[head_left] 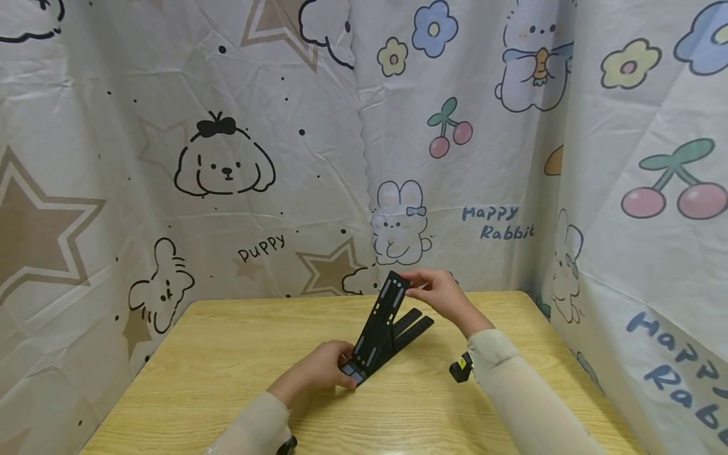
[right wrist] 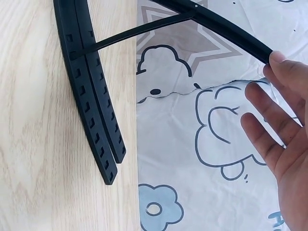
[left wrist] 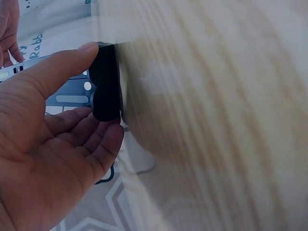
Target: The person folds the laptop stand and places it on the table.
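A black folding stand (head_left: 380, 316) is opened out on the table, its upper panel tilted up steeply from the hinge end. My left hand (head_left: 325, 365) grips that low hinge end, thumb on one side and fingers curled behind, close to the tabletop in the left wrist view. At the raised tip, my right hand (head_left: 440, 294) pinches the panel's edge between thumb and index finger, its other fingers loosely spread. The right wrist view shows two notched base rails (right wrist: 89, 115) lying on the wood. A thin strut (right wrist: 139, 32) links rails and panel, its lower end at the notches.
The pale wooden table (head_left: 239, 341) ends just beyond the stand. A printed curtain (head_left: 318, 158) with cartoon animals and stars hangs behind it and along both sides. A small black wrist camera (head_left: 459, 369) sits at the right sleeve.
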Motion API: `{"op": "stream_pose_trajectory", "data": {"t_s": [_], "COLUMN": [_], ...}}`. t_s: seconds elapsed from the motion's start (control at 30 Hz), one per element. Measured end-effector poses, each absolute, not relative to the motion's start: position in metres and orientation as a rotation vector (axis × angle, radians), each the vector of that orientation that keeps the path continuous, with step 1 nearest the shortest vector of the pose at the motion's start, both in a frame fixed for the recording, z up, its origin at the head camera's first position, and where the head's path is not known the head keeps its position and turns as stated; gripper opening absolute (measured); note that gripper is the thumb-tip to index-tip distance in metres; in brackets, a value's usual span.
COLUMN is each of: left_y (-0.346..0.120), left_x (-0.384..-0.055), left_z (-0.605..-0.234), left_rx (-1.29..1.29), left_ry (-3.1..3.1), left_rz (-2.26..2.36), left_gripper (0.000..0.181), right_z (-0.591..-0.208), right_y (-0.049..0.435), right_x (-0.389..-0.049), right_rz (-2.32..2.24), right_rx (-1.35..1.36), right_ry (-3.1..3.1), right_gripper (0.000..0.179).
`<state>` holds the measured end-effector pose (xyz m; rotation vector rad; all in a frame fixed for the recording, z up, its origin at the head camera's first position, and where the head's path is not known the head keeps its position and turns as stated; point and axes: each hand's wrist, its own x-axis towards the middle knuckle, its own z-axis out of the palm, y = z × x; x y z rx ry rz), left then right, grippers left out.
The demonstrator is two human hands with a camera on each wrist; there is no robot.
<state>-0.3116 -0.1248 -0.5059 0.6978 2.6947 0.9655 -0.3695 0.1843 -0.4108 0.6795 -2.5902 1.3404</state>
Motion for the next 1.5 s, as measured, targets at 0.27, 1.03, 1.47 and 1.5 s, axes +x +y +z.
{"op": "stream_pose_trajectory", "data": {"t_s": [0.27,1.03,1.47,1.5], "left_y": [-0.125,-0.111,-0.091,-0.09], "left_x": [-0.311,-0.308,-0.305,-0.305], "left_z": [-0.501,-0.495,-0.492,-0.492], "left_rx": [0.681,0.603,0.612,0.6], "left_ry": [2.662,2.751,2.896,2.891], "left_rz": [0.939,1.075,1.309,1.323], "left_gripper": [0.061,0.08,0.077,0.077], "right_z": [-0.412,-0.426,-0.465,-0.468], "right_y": [0.186,0.206,0.216,0.217], "right_x": [-0.365,-0.361,-0.381,-0.382], "right_rz": [1.342,1.357,1.246,1.236], "right_rx": [0.682,0.786,0.822,0.832], "right_ry": [-2.579,-2.678,-2.819,-2.818], "right_gripper": [0.035,0.044,0.042,0.042]}}
